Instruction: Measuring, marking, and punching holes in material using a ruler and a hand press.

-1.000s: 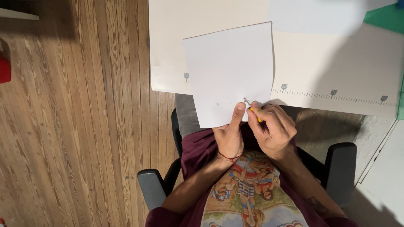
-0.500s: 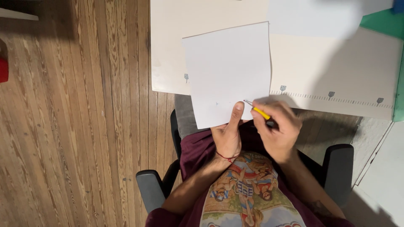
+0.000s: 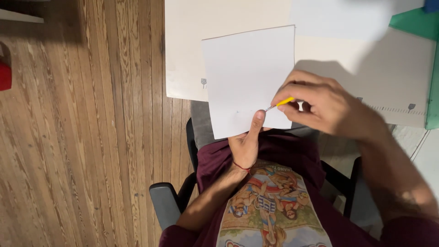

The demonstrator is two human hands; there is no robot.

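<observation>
Pinching white paper sheet [image 3: 249, 77] in left hand [image 3: 247, 142], right hand [image 3: 327, 107] fingers grasping yellow pencil [image 3: 281, 103]

Free: we find open wood floor [image 3: 82, 137] at left | Blocked: chair armrest [image 3: 165, 205] below, red object [image 3: 4, 75] far left, green sheet [image 3: 414, 25] upper right.

White sheet of paper [image 3: 249, 77]; yellow pencil [image 3: 284, 101]; cream board [image 3: 219, 41]. Maroon shirt [image 3: 292, 151] with multicoloured print; brown, striped wooden floor [image 3: 91, 137].
</observation>
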